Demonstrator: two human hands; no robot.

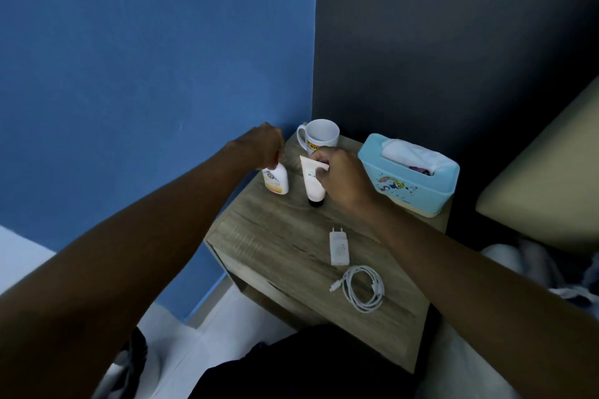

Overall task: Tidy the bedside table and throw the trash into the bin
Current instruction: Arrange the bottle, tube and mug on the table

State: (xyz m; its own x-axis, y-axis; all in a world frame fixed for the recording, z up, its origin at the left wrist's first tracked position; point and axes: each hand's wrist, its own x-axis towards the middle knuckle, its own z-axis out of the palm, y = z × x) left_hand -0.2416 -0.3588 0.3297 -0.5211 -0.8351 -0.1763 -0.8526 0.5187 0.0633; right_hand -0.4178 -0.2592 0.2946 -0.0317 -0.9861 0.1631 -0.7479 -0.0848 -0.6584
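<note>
On the wooden bedside table (278,236) my left hand (264,144) grips the top of a small white bottle (277,183) with an orange label, standing upright near the table's left edge. My right hand (343,176) pinches the upper end of a white tube (312,185) that stands on its black cap. A white mug (321,136) stands just behind both, in the back corner. A light blue tissue box (411,185) with a white tissue poking out sits at the back right. A white charger plug (338,246) and a coiled white cable (363,288) lie toward the front.
A blue wall runs along the left of the table and a dark wall behind it. A beige headboard (551,185) and rumpled bedding (525,266) are on the right. White floor (227,317) shows at the lower left. No bin is in view.
</note>
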